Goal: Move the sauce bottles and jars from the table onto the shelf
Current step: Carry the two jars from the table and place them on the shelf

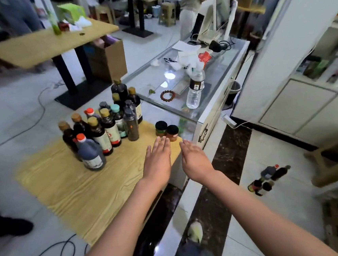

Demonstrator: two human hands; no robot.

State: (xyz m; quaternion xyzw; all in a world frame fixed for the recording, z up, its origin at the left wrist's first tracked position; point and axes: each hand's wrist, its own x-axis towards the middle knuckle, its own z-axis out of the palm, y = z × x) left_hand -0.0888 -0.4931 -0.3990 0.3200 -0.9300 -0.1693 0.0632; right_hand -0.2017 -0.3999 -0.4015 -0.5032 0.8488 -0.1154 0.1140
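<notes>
We see a table (71, 191) of pale, matt wood grain. On it stand glossy dark bottles (100, 132) with paper labels and plastic caps. Right of the table, a counter (217, 82) has a shiny glass top bearing a clear plastic water bottle (195, 90).

Your view's bright and evenly lit, glare on the glass counter (217, 86), edges warped, top-left corner motion-blurred.
</notes>
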